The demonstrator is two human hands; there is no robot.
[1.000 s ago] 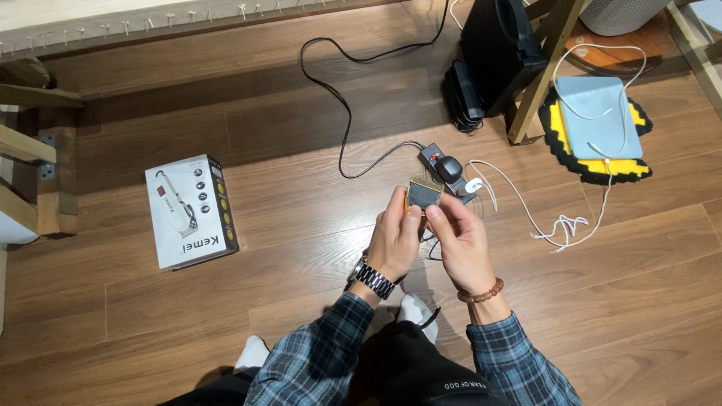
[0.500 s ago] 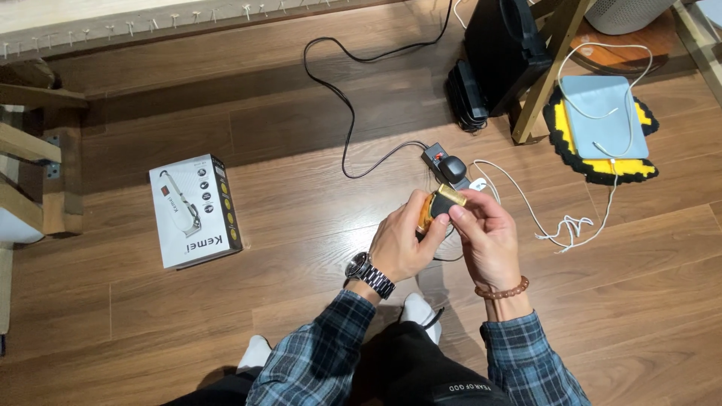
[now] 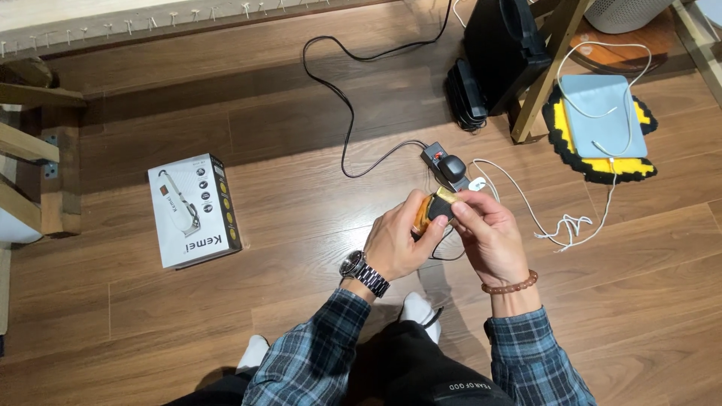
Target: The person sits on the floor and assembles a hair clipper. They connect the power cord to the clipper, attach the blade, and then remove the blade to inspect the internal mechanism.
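While the wood floor (image 3: 301, 188) takes up most of the view, the larger items sit around its edges: a black case (image 3: 500, 53) at about one o'clock from the hands, a grey pad (image 3: 602, 113) on a yellow-and-black mat (image 3: 598, 169) at two o'clock, and a white box (image 3: 194, 210) at nine o'clock. A black cord (image 3: 342, 113) runs from twelve o'clock down to a power strip (image 3: 444, 162) just above the hands, and a white cable (image 3: 526, 207) trails off at three o'clock.

The clipper (image 3: 435, 213), black and gold, is held up between both hands, above the floor. A thin dark cord seems to hang from it; a tug on that, or a loosened grip, could let it drop onto the boards.

The left hand (image 3: 398, 244) is curled closed around the clipper's body. The right hand (image 3: 489, 233) is partly closed, its fingertips (image 3: 460, 209) pinching the gold end
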